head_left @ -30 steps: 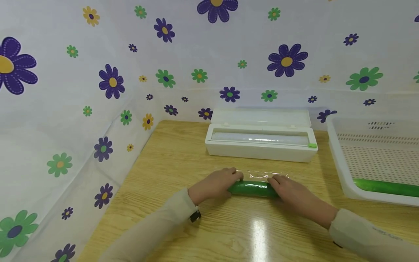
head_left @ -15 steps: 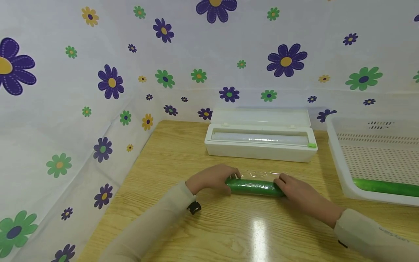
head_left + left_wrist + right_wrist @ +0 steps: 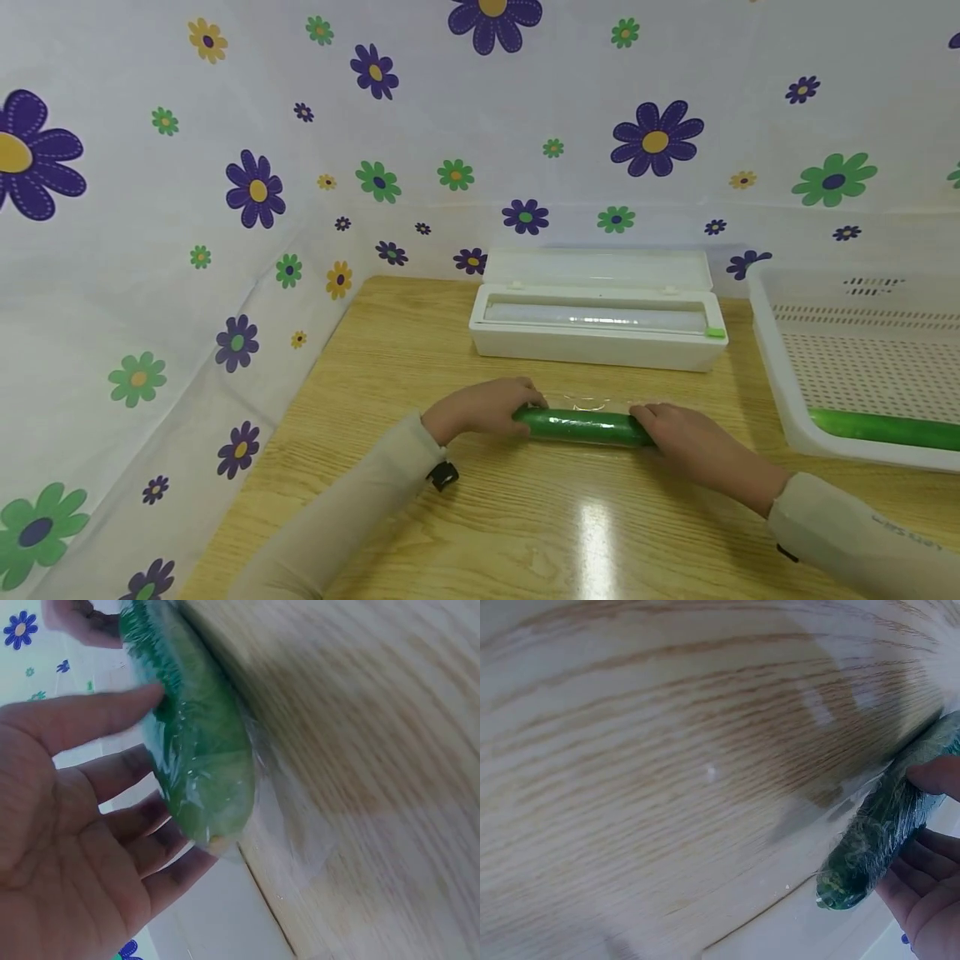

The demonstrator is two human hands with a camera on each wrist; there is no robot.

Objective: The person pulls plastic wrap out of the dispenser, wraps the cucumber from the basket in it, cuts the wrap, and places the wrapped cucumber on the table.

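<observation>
A green cucumber (image 3: 585, 426) with clear cling film around it lies crosswise on the wooden table, between both hands. My left hand (image 3: 483, 407) holds its left end; in the left wrist view the thumb (image 3: 112, 716) presses one side and the fingers lie behind. Loose film (image 3: 289, 817) sticks out past that end. At the other end my right hand (image 3: 693, 446) grips the cucumber, thumb (image 3: 934, 776) on one side and fingers on the opposite side. Creased film covers the cucumber's tip (image 3: 847, 881) in the right wrist view. A strip of film (image 3: 588, 402) lies flat just behind it.
A white cling film dispenser (image 3: 596, 343) stands behind the hands with its lid up, a film roll (image 3: 600, 317) inside and a green slider (image 3: 716, 332) at its right. To the right, a white perforated basket (image 3: 772, 375) contains another cucumber (image 3: 885, 427). Flowered sheeting borders the table.
Both hands have spread apart toward the cucumber's ends, so more of it shows between them. The cucumber has shifted slightly away and turned a little, and less film shows behind it.
</observation>
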